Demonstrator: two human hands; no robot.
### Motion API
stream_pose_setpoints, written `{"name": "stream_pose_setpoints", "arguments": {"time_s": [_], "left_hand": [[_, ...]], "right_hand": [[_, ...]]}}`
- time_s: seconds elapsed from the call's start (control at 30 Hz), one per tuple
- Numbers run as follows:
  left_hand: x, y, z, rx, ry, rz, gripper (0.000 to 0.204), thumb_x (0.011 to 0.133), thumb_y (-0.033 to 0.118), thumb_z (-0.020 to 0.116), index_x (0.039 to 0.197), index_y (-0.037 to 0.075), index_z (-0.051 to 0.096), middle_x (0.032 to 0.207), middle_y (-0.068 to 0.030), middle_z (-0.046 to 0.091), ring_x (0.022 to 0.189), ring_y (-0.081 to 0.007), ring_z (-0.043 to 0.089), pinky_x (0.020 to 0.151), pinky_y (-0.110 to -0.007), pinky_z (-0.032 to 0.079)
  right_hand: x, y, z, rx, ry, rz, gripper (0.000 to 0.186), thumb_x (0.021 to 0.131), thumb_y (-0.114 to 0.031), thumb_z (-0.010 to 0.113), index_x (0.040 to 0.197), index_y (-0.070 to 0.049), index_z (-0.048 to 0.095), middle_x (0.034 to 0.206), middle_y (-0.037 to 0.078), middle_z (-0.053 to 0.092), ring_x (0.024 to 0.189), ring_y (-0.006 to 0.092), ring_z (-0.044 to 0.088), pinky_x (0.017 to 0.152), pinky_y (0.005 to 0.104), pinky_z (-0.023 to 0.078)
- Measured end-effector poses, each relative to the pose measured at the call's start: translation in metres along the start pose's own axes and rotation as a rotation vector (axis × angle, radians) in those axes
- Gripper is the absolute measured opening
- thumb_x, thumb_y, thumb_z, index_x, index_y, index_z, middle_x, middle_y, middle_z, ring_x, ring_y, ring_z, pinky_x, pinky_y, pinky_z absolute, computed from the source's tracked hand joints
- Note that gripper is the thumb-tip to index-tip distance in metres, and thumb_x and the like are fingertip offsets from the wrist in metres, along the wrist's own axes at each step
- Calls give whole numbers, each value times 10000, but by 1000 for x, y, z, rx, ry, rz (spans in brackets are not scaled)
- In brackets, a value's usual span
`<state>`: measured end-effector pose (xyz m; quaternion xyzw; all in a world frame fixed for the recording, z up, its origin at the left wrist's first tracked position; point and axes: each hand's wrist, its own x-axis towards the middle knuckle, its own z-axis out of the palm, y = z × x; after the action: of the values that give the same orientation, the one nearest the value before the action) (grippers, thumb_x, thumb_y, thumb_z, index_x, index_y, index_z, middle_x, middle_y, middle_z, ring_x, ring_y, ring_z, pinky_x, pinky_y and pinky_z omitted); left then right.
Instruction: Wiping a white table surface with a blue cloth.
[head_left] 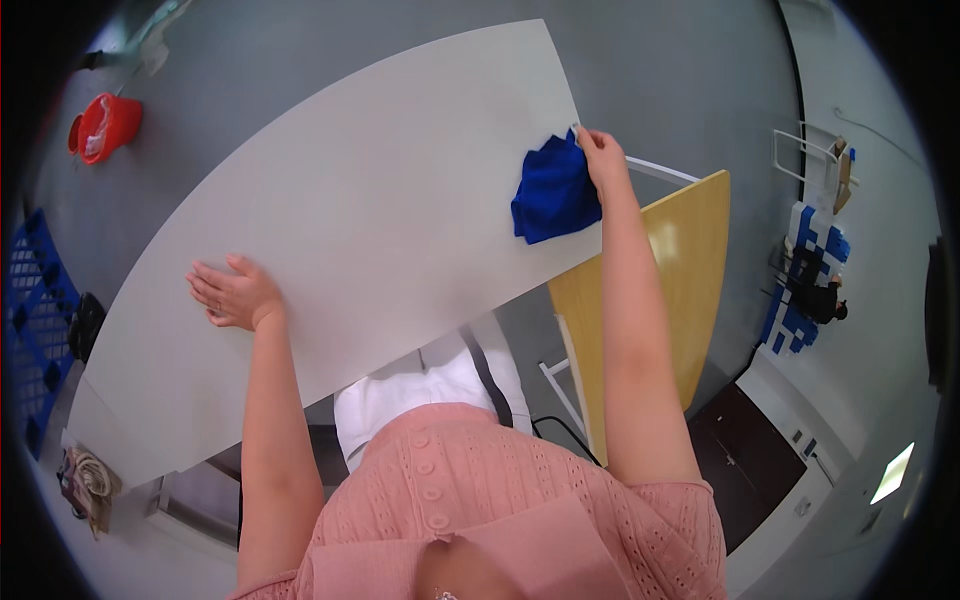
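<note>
A dark blue piece of folded cloth (pixel 556 192) lies slightly crumpled near the right edge of the white table (pixel 370 190). My right hand (pixel 603 163) pinches its upper right corner, where a small whitish bit shows by the fingertips. The rest of the cloth rests on the tabletop. Far to the left, my left hand (pixel 238 293) is on the table with its fingers stretched out, holding nothing.
A light wood table (pixel 690 250) with white legs adjoins the white table on the right. Coiled rope (pixel 92 472) sits by the left end. On the floor stand a red bin (pixel 112 125) and a blue crate-like lattice (pixel 40 320). A person (pixel 820 300) is far right.
</note>
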<state>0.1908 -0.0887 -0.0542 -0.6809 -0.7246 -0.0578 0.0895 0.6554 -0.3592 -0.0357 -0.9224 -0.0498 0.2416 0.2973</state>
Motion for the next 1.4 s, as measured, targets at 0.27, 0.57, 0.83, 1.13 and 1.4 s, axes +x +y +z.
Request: {"name": "stream_pose_setpoints", "arguments": {"time_s": [0.27,0.57,0.83,1.13,1.4], "left_hand": [[2,-1,-5,9,-6,-6,616,948,456,409,1462,120,364,1542,-117,336,1428,-263,293,1081,-525,231],[2,-6,-10,-9,-26,4,595,950,424,415,1452,108,372,1537,-117,338,1422,-272,298,1079,-522,233],[1,-2,-10,-42,-15,44,606,948,419,420,1456,94,361,1535,-130,336,1427,-294,286,1083,-532,221],[2,-6,-15,-43,-46,12,608,956,421,417,1465,97,344,1549,-128,309,1433,-286,268,1085,-530,213],[1,2,-13,-49,-48,42,609,952,416,411,1463,91,345,1552,-130,305,1439,-287,256,1088,-531,207]], "right_hand": [[77,-102,36,-112,-12,-119,684,788,-549,709,1111,52,657,1059,211,693,996,313,666,887,382,506],[37,-88,35,112,-55,-45,533,880,-434,677,1115,43,663,1037,165,699,977,237,658,873,331,492],[88,-116,46,128,-42,-40,517,886,-423,678,1096,49,668,1007,143,704,935,212,653,859,319,489],[36,-101,45,111,-19,-51,442,938,-353,626,1138,41,641,1031,136,693,933,193,651,830,315,495],[105,-119,49,174,12,-87,445,916,-366,652,1091,42,667,980,128,714,894,197,664,806,303,499]]}}
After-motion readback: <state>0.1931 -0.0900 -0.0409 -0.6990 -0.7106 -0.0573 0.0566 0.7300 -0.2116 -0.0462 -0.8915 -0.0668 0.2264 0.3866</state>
